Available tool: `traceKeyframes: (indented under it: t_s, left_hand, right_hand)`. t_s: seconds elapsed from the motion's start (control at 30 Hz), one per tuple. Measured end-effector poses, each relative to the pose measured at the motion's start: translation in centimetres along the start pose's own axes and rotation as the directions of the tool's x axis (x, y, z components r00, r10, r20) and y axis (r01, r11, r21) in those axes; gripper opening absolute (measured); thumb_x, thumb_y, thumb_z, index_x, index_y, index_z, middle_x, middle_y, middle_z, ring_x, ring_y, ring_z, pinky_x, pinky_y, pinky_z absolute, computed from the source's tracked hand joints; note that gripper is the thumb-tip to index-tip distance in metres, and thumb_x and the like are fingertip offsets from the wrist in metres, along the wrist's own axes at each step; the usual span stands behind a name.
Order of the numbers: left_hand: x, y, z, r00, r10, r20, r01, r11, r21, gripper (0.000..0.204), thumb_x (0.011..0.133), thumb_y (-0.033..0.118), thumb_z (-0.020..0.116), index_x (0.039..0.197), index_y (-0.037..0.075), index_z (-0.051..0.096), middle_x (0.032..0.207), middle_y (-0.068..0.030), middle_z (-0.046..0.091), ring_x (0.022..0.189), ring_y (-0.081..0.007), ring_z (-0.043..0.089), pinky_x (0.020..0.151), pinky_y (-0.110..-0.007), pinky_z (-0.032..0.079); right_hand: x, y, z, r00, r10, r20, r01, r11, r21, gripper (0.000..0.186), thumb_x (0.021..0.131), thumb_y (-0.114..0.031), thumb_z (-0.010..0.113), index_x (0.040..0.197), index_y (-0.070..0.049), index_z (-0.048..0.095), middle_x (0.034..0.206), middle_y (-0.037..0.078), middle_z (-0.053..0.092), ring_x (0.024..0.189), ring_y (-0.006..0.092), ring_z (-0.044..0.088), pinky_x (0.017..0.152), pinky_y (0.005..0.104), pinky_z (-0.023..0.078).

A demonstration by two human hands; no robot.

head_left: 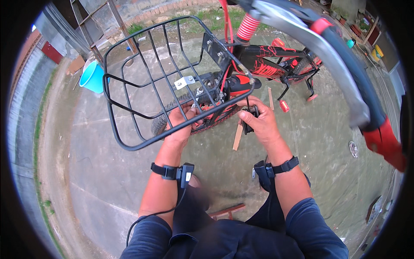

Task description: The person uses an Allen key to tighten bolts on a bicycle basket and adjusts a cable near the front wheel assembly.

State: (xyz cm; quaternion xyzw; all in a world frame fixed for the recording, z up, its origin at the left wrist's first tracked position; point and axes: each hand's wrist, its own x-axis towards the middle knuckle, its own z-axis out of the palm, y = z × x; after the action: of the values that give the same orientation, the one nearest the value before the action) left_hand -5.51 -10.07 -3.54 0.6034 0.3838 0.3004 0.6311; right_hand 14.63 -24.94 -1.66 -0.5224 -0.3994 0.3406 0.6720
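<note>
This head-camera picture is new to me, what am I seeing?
It's one view, from the left of two fisheye cameras on someone's head, looking down; the lens bends straight edges. There's no robot. The person's bare left hand reaches behind the bars of a black wire basket on a black-and-red bicycle; its grip is unclear. The bare right hand holds a small black part. On the grey concrete ground are a light-brown strip and a turquoise bucket.

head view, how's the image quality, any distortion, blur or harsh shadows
Head view: fisheye bending bows the grey wall at the left rim, and the corners go black; head view: the close brake lever looks slightly soft, the front basket crisper; head view: daylight seems diffuse, with no hard-edged shadows on the ground.
</note>
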Motion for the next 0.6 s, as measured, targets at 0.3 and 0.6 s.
traceKeyframes:
  t_s: [0.3, 0.6]
  left_hand:
    - [2.7, 1.6, 0.1, 0.653, 0.665, 0.362, -0.527, 0.057, 0.848, 0.026, 0.086, 0.001, 0.054, 0.106, 0.007, 0.068, 0.095, -0.0197, 0.062, 0.079, -0.0404, 0.066, 0.064, -0.048, 0.054]
    - [3.9, 1.1, -0.7, 0.640, 0.729, 0.244, -0.394, 0.039, 0.918, 0.013, 0.086, 0.015, 0.069, 0.096, 0.007, 0.071, 0.088, -0.0192, 0.058, 0.074, -0.0420, 0.062, 0.062, -0.051, 0.048]
  right_hand:
    - [-1.6, 0.2, -4.8, 1.000, 0.001, 0.016, -0.001, 0.999, 0.042, 0.032, 0.087, -0.020, 0.075, 0.111, -0.001, 0.066, 0.129, 0.009, 0.058, 0.094, 0.0143, 0.063, 0.074, 0.0312, 0.058]
    - [-2.5, -2.7, -6.0, 0.993, -0.072, -0.091, 0.080, 0.993, 0.087, 0.027, 0.086, -0.016, 0.077, 0.105, 0.000, 0.069, 0.110, 0.002, 0.061, 0.082, 0.0064, 0.059, 0.071, 0.0237, 0.050]
